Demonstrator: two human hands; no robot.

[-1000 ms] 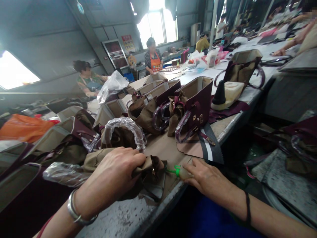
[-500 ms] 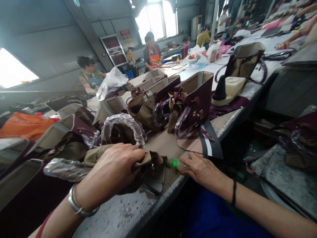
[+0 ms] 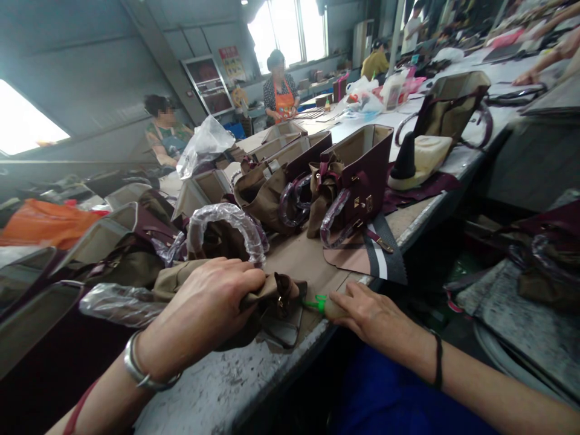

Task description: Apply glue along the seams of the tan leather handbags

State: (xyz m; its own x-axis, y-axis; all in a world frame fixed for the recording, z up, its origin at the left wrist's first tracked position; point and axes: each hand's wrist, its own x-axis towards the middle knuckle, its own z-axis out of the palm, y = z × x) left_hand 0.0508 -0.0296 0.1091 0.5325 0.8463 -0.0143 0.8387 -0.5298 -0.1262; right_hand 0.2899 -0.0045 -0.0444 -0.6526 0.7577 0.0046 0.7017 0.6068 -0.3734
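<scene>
My left hand [image 3: 222,299] is closed on the brown fabric of a handbag [image 3: 181,278] lying at the table's near edge. Its plastic-wrapped handle [image 3: 226,217] arches up behind my knuckles. In my right hand [image 3: 369,311] is a small glue bottle [image 3: 334,308], my fingers wrapped round it. The bottle's green nozzle [image 3: 315,304] points left at the bag's edge, near a small metal fitting [image 3: 281,302]. Whether the tip touches the bag I cannot tell. My left fingertips are hidden in the fabric.
Several maroon and brown handbags [image 3: 362,175] stand along the table [image 3: 217,393]. A cream container with a black cone [image 3: 408,160] sits to the right on maroon pieces. Clear plastic [image 3: 206,145] and an orange bag [image 3: 49,223] lie left. Other people [image 3: 283,96] work beyond.
My right hand has shifted slightly right and down with the glue bottle, its nozzle still close to the bag's edge. My left hand keeps its hold with almost no movement.
</scene>
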